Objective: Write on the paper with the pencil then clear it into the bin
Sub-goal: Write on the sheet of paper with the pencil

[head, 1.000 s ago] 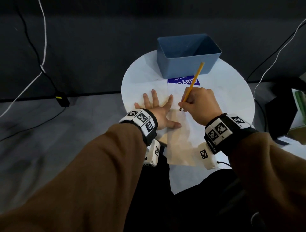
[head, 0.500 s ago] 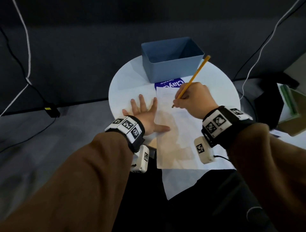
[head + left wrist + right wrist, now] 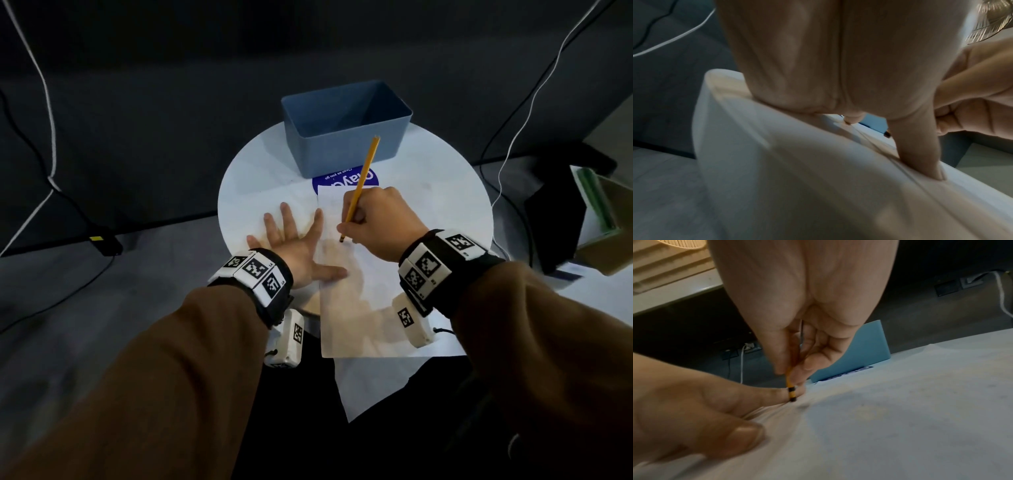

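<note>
Pencil on paper at the round table's near edge

Right hand pinches the yellow wooden pencil, tip on the white paper sheet; left hand, fingers spread flat, pins its left edge. The blue plastic bin stands beyond, over a partly hidden blue label reading "Clean as you go".

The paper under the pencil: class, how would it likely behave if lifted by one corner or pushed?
The paper is one thin sheet, so probably light and floppy. The left hand pins it, suggesting it would slide if pushed.
</note>
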A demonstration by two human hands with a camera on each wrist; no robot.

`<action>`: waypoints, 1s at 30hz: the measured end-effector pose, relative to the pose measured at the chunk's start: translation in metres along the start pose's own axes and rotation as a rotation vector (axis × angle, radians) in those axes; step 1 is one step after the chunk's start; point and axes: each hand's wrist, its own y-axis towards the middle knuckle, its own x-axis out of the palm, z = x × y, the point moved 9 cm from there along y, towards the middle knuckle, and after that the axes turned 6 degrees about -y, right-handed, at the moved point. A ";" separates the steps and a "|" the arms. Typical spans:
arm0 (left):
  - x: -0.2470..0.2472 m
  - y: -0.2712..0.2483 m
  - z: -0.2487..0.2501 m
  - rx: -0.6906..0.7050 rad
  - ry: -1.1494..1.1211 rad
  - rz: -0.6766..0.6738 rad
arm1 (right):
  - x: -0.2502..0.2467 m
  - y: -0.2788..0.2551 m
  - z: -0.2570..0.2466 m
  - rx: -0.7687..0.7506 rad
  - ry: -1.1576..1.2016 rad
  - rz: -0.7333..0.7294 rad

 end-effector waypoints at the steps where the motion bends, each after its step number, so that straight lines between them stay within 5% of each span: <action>1: 0.000 0.000 0.000 0.003 0.000 -0.001 | 0.004 -0.001 -0.008 -0.038 0.017 -0.029; 19: -0.001 -0.003 0.002 -0.015 0.006 -0.021 | -0.001 0.000 0.014 0.078 -0.056 0.061; 24: -0.001 -0.004 0.004 -0.014 0.010 -0.022 | 0.010 -0.002 -0.007 0.013 0.050 0.004; 30: -0.001 -0.005 0.003 -0.016 -0.006 -0.023 | 0.000 0.000 0.018 0.133 0.052 0.106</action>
